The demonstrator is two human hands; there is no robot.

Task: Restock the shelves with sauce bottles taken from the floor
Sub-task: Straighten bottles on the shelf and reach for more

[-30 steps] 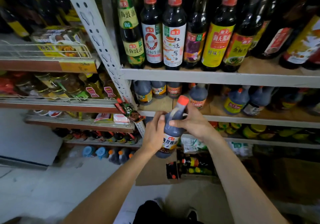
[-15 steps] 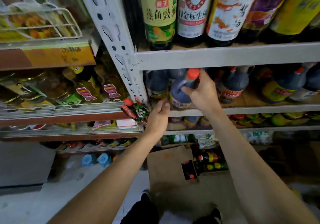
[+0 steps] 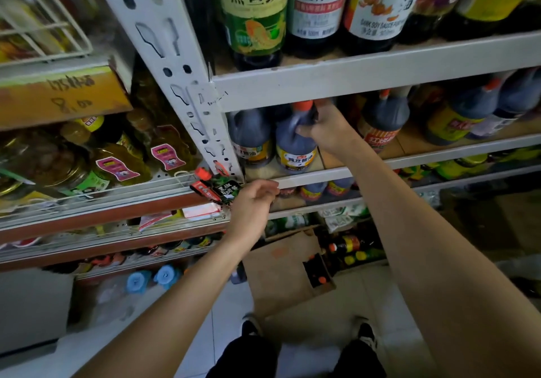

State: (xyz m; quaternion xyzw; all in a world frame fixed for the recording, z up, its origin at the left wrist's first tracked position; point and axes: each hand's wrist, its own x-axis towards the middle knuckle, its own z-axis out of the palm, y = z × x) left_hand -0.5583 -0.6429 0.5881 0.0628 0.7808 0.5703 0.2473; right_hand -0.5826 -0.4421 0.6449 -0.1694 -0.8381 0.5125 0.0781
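White metal shop shelving (image 3: 351, 85) fills the view above a brown cardboard box (image 3: 278, 269) on the floor. The dark plastic sauce bottle with orange cap and yellow label (image 3: 295, 149) stands at the middle shelf's edge, its neck gripped by the right hand (image 3: 325, 131). The left hand (image 3: 251, 202) hangs loosely curled and empty below those fingers. Released carelessly, the bottle could tip off or knock the matching bottle (image 3: 248, 137) just left of the fingers. Half a second earlier it was tilted, with the left hand by its base.

Right hand (image 3: 326, 131), arm extended, fingers curled round the neck of a dark red-capped plastic sauce bottle (image 3: 295, 146). Left hand (image 3: 252, 206) lower, fingers loosely curled.
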